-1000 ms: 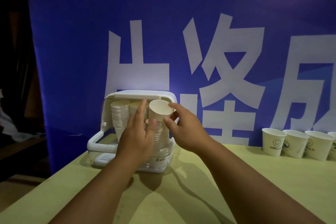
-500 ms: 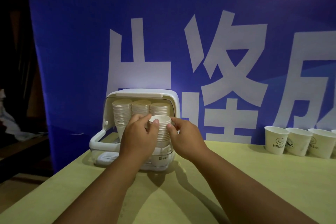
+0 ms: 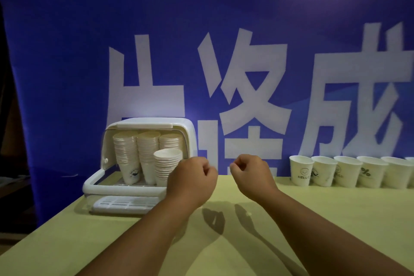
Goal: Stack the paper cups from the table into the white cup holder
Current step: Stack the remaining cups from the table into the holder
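Observation:
The white cup holder (image 3: 189, 134) stands open at the table's left, with several stacks of paper cups inside. The front right stack (image 3: 167, 166) is the shortest and its top cup faces up. My left hand (image 3: 192, 180) is curled into a loose fist just right of that stack, in front of the holder's right side, holding nothing. My right hand (image 3: 252, 175) is also curled and empty, a little further right, above the table. A row of loose paper cups (image 3: 349, 171) printed with small logos stands along the back edge at the right.
The yellow-green table (image 3: 313, 219) runs from the holder to the right edge. A blue banner (image 3: 201, 51) with big white characters hangs right behind it. The holder's drip tray (image 3: 125, 203) sticks out at the front. A dark area lies left of the table.
Both hands set a cup on the front right stack, let it go and pulled back toward me and to the right, curling shut. The camera view shifted right, showing more loose cups.

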